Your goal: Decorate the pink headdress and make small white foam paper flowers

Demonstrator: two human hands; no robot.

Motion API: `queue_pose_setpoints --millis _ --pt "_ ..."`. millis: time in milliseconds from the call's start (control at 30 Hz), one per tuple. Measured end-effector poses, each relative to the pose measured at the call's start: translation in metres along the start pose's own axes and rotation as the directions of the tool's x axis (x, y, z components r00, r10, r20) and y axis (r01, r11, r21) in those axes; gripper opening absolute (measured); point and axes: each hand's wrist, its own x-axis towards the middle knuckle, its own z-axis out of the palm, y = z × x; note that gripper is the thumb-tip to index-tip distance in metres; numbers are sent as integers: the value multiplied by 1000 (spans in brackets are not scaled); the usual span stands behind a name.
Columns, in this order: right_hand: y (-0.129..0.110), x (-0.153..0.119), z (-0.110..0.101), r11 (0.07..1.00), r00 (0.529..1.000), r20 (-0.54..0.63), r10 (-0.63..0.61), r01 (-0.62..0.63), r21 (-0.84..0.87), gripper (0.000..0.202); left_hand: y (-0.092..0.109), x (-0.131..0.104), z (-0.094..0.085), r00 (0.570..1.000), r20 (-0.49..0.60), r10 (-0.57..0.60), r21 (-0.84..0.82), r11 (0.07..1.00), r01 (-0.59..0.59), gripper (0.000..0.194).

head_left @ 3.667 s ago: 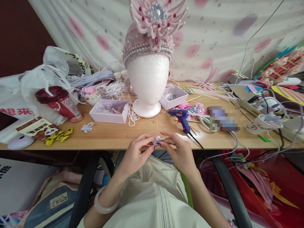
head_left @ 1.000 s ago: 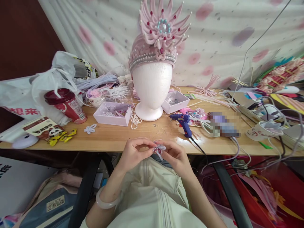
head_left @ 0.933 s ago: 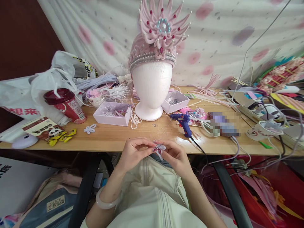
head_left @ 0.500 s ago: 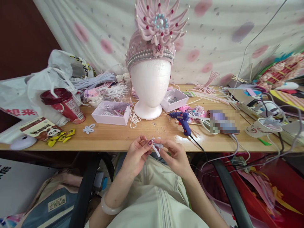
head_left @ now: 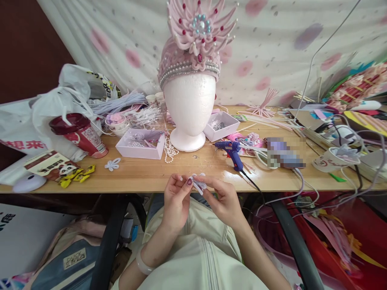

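Between my two hands, just over the table's front edge, is a small white looped flower piece [head_left: 198,185]. My left hand [head_left: 178,197] pinches its left side between thumb and fingers. On its right side, the fingers of my right hand [head_left: 223,199] are closed on the same piece. A similar white flower [head_left: 113,164] lies on the table to the left. Behind my hands stands a white foam head [head_left: 190,108] wearing a pink crown [head_left: 196,48] with pearls and red and blue beads. A blue glue gun [head_left: 231,153] rests to the right.
Two white boxes of beads [head_left: 140,151] [head_left: 220,125] flank the foam head's base. A red cup [head_left: 80,135] and yellow wrapped sweets [head_left: 77,176] are at left. A blurred device [head_left: 286,153], cables and a paper cup [head_left: 335,161] are at right.
The view has shifted slightly. My left hand has turned a little more upright around the flower piece, and its fingers have moved slightly. Both hands keep their hold.
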Motion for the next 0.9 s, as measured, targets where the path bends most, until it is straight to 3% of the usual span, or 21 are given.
queue_pose_setpoints --millis 100,267,467,600,700,800,900 --pt "0 0 -2 999 999 36 -30 31 -26 37 -1 -1 0 997 -32 65 16 998 -64 41" --pt "0 -2 -5 991 992 115 56 -70 118 41 -5 -2 -2 976 -51 210 121 972 -203 37" --pt "3 -2 -6 982 991 118 70 -89 168 32 2 -1 -12 935 125 332 354 865 -355 17" --pt "4 0 -6 995 994 79 72 -77 64 28 17 2 -16 909 284 304 539 734 -414 3" --pt "4 3 -6 1000 998 66 18 -18 2 28 25 4 -18 873 376 312 630 605 -487 5" --pt "4 4 -3 1000 999 43 19 -19 20 24 27 5 -20 840 412 353 671 507 -542 7" --pt "7 4 0 983 995 16 100 -101 151 19 26 5 -20 845 379 376 678 509 -531 7"
